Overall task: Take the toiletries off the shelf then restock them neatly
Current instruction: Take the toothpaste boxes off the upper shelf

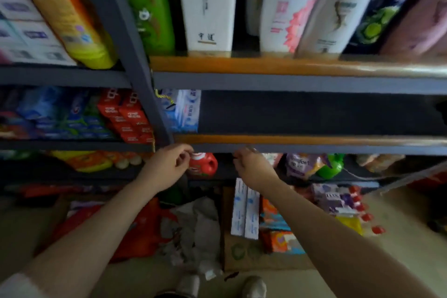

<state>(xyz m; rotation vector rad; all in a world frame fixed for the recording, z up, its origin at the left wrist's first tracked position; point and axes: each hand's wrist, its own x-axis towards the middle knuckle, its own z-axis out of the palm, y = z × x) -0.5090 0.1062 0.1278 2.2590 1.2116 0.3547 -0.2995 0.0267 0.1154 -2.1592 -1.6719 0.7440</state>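
Both hands are raised to the front edge of the middle shelf (302, 140), a glossy orange board on a matte grey metal frame. The left hand (167, 167) has loosely curled fingers; its grip appears to hold nothing, though blur leaves that unsure. What the right hand (251, 167) pinches, if anything, cannot be told. One flat pale blue carton (187, 110) is left at the shelf's left end. Two long white boxes (244, 210) lie on the floor on brown cardboard (244, 254).

Grey metal shelf unit (290, 81), orange-edged boards: tall shampoo bottles (287, 7) on top board; white-blue cartons (187, 110) on middle board, left end.
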